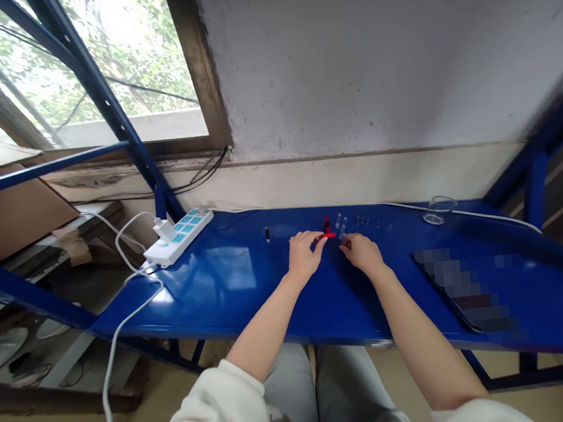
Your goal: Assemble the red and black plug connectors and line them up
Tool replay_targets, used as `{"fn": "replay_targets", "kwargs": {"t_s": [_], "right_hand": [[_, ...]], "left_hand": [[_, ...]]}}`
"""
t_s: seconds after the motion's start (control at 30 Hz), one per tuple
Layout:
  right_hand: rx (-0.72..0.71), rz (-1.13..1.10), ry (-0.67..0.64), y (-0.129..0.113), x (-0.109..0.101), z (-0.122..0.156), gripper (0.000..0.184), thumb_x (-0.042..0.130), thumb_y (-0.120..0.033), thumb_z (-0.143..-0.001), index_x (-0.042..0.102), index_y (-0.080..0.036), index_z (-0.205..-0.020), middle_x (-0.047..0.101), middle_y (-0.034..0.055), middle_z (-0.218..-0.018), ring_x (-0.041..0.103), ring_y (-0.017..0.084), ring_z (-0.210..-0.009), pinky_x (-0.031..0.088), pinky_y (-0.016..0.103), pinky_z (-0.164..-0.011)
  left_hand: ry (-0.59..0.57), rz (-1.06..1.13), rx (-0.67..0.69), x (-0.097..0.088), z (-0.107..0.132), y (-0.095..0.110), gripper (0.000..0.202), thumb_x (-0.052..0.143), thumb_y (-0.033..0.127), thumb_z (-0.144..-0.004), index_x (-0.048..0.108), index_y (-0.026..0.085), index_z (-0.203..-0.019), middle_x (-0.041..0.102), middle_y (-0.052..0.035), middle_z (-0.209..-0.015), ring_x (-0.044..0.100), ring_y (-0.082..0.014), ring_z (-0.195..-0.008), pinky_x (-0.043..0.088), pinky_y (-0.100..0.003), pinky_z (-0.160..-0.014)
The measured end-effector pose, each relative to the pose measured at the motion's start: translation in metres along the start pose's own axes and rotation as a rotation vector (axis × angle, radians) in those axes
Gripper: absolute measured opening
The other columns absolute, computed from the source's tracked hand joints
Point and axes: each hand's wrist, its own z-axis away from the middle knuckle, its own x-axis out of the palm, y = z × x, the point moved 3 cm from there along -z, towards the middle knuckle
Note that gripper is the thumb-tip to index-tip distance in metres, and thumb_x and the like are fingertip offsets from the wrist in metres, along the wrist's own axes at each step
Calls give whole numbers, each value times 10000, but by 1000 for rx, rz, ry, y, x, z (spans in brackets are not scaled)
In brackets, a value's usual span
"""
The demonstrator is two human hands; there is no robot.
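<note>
My left hand [304,254] is closed in a pinch on a small red tube-shaped piece [330,235], just above the blue table. Just to its right, my right hand [363,252] has its fingertips together at a small clear piece [343,237]; the fingers partly cover it. Beyond the hands lie another red piece with black on it [327,222] and small clear cylinders [339,219]. A row of tiny parts [363,220], too small to name, lies to the right. Off to the left stands a small black cylinder with a clear end [266,234].
A white power strip [182,237] with a plug and cable lies at the table's left end. A clear round dish [434,218] stands at the back right, near a white cable [498,216]. A dark flat device [451,294], partly blurred, lies right of my arm. Blue shelf posts flank the table [251,301].
</note>
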Motion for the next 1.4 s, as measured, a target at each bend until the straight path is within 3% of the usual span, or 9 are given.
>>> {"fn": "replay_targets", "kwargs": {"t_s": [0.23,0.5,0.67,0.9,1.17,1.4], "right_hand": [[-255,-82,14,-18,-1,5,99,456,-229,-817,534,-187,-859,625,31,-759,565,147,-687,312,233,-577],[-310,-58,28,-22,-2,6,115,407,-214,-848,506,-184,-898,628,38,-736,579,154,-672,293,230,-547],[-316,-16,50,-23,-3,7,132,393,-228,-855,494,-180,-926,643,57,-773,596,169,-687,293,240,-546],[-278,41,38,-24,-4,7,118,431,-240,-839,502,-167,-899,655,71,-798,608,184,-732,300,247,-569],[-257,13,101,-23,-5,6,120,445,-271,-807,525,-181,-810,623,36,-675,588,169,-634,265,239,-507],[-328,-138,116,-25,-6,7,140,460,-249,-779,545,-188,-872,616,16,-666,560,147,-606,276,220,-509]], "left_hand": [[14,-8,12,2,1,-4,202,482,322,-828,630,196,-884,640,-24,-787,550,-149,-763,377,-300,-701],[49,-21,67,-2,1,-2,274,387,321,-873,595,208,-1012,645,-36,-900,552,-156,-827,401,-312,-741],[-94,-65,166,-3,4,9,418,329,309,-889,356,237,-1300,616,-44,-968,534,-165,-883,412,-320,-787],[-200,-142,187,-3,5,16,457,289,298,-893,256,278,-1348,578,-50,-1033,516,-174,-907,408,-316,-801],[-238,-159,161,3,7,8,394,297,310,-893,412,263,-1267,601,-48,-938,528,-167,-858,410,-314,-784],[-140,-26,122,2,4,6,307,341,309,-883,563,211,-1072,618,-50,-942,544,-165,-867,425,-329,-805]]}}
